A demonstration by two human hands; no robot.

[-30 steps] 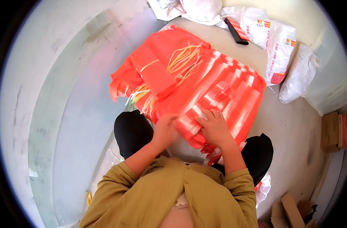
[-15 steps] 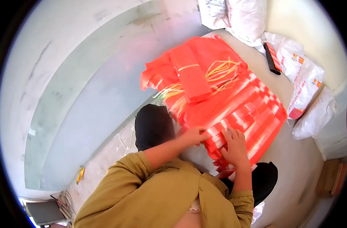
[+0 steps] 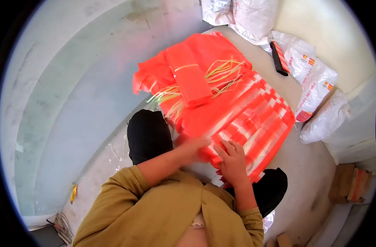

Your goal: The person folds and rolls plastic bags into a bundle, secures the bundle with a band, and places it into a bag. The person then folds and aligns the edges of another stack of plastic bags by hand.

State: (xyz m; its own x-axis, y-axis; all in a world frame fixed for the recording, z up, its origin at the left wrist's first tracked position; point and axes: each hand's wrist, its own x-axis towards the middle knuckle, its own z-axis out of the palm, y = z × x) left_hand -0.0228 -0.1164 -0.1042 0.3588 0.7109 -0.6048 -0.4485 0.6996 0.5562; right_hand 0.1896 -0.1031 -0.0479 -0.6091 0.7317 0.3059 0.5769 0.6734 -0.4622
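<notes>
A large pile of red and white striped plastic material point(image 3: 274, 123) lies before me, its near end between my hands. My left hand point(image 3: 194, 150) is blurred at the left edge of the folded near end; its fingers are smeared by motion. On top of that end rests my right hand point(image 3: 233, 158), fingers apart and pressing on the striped folds. Farther off, a folded red bundle point(image 3: 192, 84) with a thin band round it lies on the pile. Yellow-green ties point(image 3: 227, 72) spread out on both sides of the bundle.
White printed sacks point(image 3: 315, 90) lie along the wall at the upper right, with a black-edged striped object point(image 3: 280, 59) beside them. Cardboard boxes point(image 3: 342, 183) stand at the right. A yellow object point(image 3: 73, 193) and cables point(image 3: 62, 226) are at the lower left.
The camera view has shifted more than once. My left hand met the near edge of the folds half a second ago and is now blurred there; my right hand stays on the folds.
</notes>
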